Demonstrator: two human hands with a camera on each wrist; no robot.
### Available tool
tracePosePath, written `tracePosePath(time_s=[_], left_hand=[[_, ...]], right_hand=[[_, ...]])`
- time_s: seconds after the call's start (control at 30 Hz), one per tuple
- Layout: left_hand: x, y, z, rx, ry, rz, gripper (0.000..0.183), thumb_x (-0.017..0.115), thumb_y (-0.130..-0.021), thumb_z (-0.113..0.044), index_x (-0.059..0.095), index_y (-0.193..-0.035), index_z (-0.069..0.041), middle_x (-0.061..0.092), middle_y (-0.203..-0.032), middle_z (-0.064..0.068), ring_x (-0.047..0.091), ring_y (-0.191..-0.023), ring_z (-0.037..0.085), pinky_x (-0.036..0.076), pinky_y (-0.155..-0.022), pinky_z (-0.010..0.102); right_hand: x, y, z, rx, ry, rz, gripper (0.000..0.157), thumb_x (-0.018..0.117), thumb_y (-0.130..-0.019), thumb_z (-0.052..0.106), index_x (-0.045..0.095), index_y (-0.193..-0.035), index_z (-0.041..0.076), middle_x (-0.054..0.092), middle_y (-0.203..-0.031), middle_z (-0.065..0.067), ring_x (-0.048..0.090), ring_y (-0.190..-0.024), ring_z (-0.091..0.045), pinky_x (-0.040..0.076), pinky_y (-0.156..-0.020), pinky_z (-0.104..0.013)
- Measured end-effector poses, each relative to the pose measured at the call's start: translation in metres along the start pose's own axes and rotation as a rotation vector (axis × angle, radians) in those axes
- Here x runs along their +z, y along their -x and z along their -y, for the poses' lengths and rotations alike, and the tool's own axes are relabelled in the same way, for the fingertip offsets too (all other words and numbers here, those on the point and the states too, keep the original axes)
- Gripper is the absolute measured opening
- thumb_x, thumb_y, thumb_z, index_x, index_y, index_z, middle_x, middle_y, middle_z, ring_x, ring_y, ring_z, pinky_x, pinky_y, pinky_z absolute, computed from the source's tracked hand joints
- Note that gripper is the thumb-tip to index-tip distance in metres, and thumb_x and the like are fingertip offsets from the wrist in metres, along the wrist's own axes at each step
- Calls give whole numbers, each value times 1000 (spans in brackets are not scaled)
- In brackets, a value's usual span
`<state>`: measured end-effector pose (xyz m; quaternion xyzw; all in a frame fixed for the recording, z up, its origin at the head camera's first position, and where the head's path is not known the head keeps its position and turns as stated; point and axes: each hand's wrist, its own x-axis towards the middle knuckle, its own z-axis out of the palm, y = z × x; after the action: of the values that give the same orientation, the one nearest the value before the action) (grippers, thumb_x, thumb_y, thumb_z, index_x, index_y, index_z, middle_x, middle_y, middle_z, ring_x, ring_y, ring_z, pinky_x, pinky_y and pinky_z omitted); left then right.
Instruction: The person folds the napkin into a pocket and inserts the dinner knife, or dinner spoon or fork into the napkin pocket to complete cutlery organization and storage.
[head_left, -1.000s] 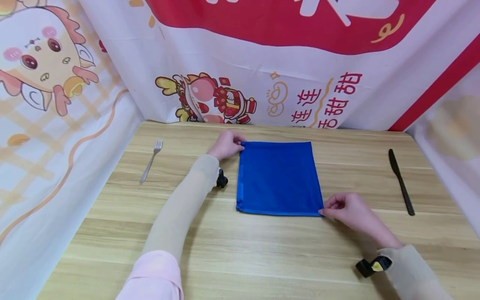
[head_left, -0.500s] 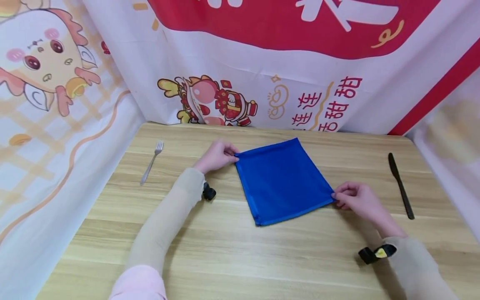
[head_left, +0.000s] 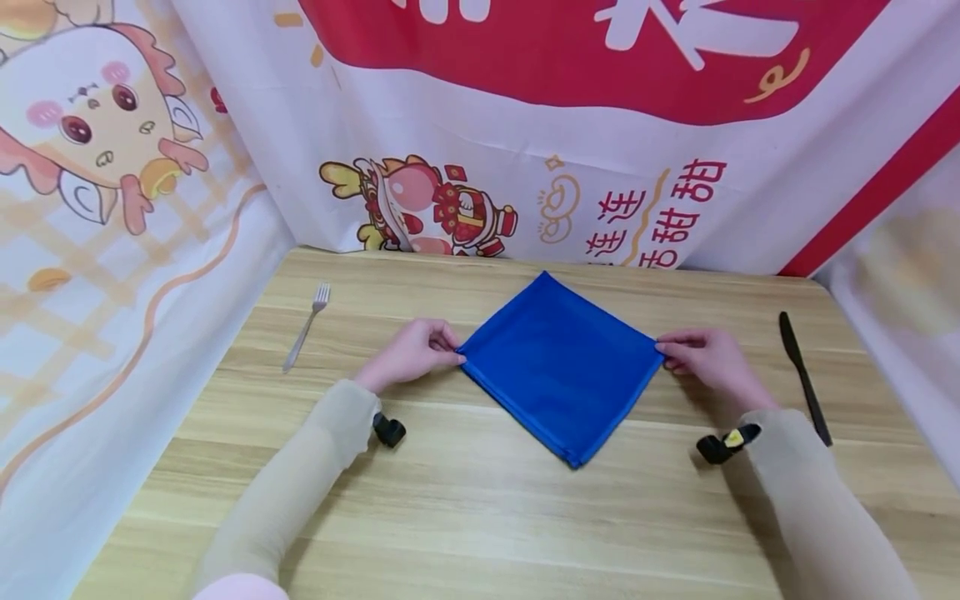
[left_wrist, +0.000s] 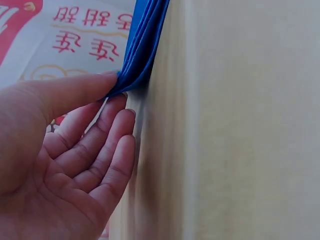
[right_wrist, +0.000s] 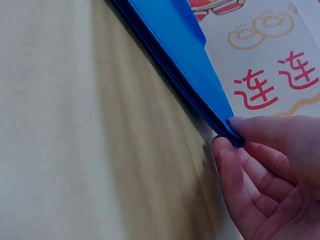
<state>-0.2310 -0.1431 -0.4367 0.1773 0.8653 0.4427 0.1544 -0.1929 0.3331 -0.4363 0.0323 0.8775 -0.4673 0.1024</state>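
Note:
A blue folded cloth napkin (head_left: 558, 367) lies in the middle of the table, turned like a diamond with one corner toward the back and one toward the front. My left hand (head_left: 414, 354) pinches its left corner between thumb and fingertips. Stacked layers of the napkin (left_wrist: 145, 47) show at that corner in the left wrist view, with the other fingers loosely bent below. At the opposite side, my right hand (head_left: 705, 362) pinches the right corner. The right wrist view shows thumb and index finger on the tip of the layered cloth (right_wrist: 175, 55).
A silver fork (head_left: 306, 327) lies on the left of the wooden table (head_left: 480, 525). To the right, beyond my right hand, is a black knife (head_left: 805, 377). Printed cloth hangings (head_left: 450, 100) enclose the table's back and sides.
The napkin has rotated clockwise from square-on to a diamond. My left hand has moved toward me and left with its corner, while my right hand has moved away from me with the other.

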Motion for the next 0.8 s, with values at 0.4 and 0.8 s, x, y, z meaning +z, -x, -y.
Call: tracePosePath(time_s=[0.4,0.8], left_hand=[[22,38,-7,22,49,31,13,80,-90,-16,68,-93,-11,70,-91,1,64,-82,20,54,-72,35],[32,62,-18,109,-151,77,17,83,-88,-14,66,-89,-13,65,-83,-6,62,-76,11,55,-71,28]], right_hand=[[10,-52,18,20,40,-78,41,67,-101,34,68,-126,2,72,-112,-15,70,-87,-18,57,-73,-24],[29,-71,42,41,-63,-53,41,67,-101,28,62,-137,8,61,-135,-15,62,-116,-27,49,-101,-42]])
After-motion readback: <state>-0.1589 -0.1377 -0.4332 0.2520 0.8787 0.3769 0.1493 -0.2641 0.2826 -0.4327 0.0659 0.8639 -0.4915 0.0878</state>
